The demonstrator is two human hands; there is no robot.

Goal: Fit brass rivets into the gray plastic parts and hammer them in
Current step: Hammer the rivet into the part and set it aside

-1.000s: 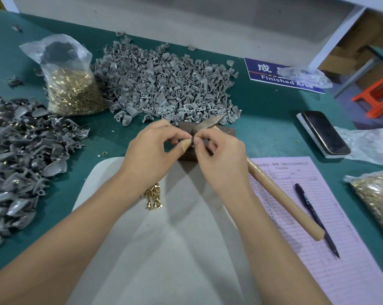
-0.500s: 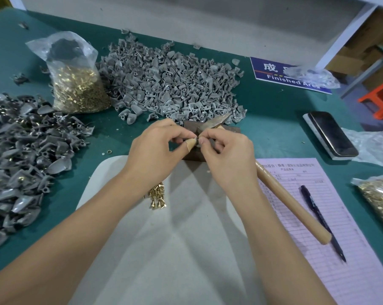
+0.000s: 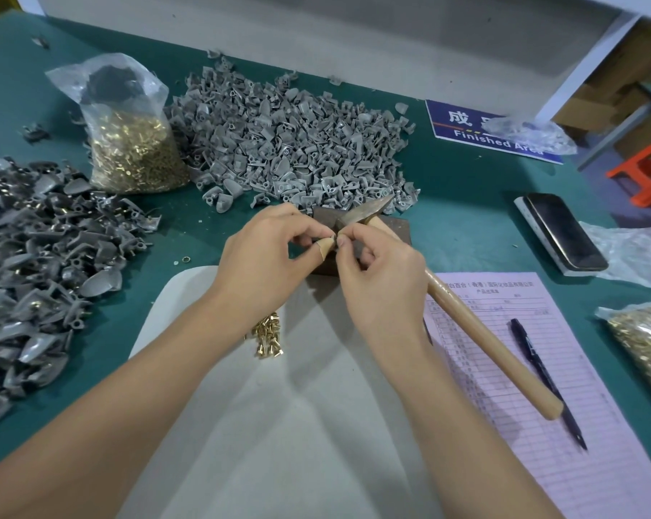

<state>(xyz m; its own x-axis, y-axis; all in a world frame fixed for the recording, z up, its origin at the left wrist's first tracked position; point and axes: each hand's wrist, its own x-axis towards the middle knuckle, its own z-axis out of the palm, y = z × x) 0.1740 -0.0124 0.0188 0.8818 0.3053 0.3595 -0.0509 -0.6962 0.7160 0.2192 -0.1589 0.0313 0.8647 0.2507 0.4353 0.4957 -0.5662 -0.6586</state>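
Both hands meet over the dark block (image 3: pixel 387 234) near the middle of the tabletop (image 3: pixel 466 204). The left hand (image 3: pixel 264 264) and the right hand (image 3: pixel 383 279) pinch together a small gray part (image 3: pixel 334 238) (mostly hidden by the fingertips, so probably one plastic piece). The hammer (image 3: pixel 477 331) lies with its head on the block. Loose brass rivets (image 3: pixel 267 335) lie on the white sheet (image 3: pixel 279 425) at the near edge; the pile of gray parts (image 3: pixel 286 144) lies toward the far edge.
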